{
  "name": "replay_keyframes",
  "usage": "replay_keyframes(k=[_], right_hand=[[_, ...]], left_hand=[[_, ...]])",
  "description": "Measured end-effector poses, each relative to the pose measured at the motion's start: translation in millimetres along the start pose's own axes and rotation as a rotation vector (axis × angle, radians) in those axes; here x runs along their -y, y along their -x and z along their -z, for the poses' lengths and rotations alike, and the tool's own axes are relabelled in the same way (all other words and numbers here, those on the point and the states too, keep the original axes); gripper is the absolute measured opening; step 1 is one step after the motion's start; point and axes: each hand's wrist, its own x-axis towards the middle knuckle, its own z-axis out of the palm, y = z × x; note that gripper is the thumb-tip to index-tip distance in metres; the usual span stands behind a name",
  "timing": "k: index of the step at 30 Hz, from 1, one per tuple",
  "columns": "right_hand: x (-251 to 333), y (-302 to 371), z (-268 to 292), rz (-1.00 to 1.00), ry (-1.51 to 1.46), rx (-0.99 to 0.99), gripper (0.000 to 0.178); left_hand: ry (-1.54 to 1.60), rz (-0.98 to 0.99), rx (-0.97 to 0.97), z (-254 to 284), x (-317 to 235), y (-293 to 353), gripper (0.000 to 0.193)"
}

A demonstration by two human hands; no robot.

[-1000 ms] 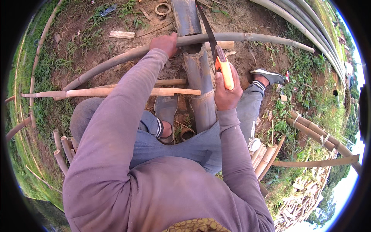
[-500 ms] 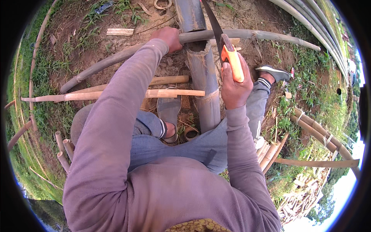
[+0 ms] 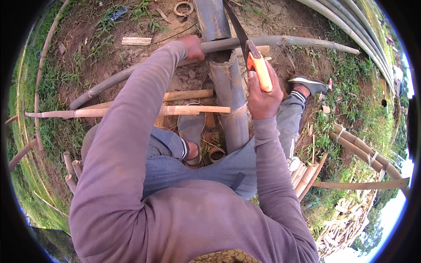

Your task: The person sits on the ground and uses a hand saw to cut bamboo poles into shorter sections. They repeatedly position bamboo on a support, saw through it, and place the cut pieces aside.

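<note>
My right hand is closed around the orange handle of a handsaw. The saw's dark blade points away from me and crosses a long, slightly curved bamboo pole. Whether its teeth touch the pole I cannot tell. My left hand grips that pole just left of the blade, its fingers partly hidden. The pole lies across a thick grey bamboo trunk, which has a hollow notch cut in it under the pole. The trunk runs away from me between my legs.
Split bamboo strips lie across in front of my left foot. A bamboo ring rests on the soil beyond. Cut bamboo ends stand at my right, with tied poles farther out. Long poles lie at the far right.
My right hand and the saw have shifted slightly left and away from me. My left hand stays on the pole, and the whole view has moved a little.
</note>
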Motion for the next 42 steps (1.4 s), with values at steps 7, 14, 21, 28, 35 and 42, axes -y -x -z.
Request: replay_keyframes(k=[7,14,21,28,35,42], right_hand=[[22,110,73,-0.104,0.002,0.075,0.050],[19,73,63,-0.063,0.070,0.044,0.054],[25,62,68,-0.147,-0.092,0.020,0.051],[32,84,81,-0.099,-0.033,0.043,0.049],[15,-1,26,-0.141,-0.079,0.102,0.049],[3,83,59,-0.070,-0.162,-0.043,0.045]], left_hand=[[0.212,-0.079,0.106,-15,16,-4,0.027],[0.228,-0.062,0.166,-9,11,-2,0.035],[-0.181,0.158,-0.545,-52,-17,30,0.045],[-0.198,0.170,-0.321,-28,-19,40,0.039],[-0.211,0.180,-0.305,-37,-29,44,0.038],[-0.184,0.191,-0.335,-18,-26,41,0.037]])
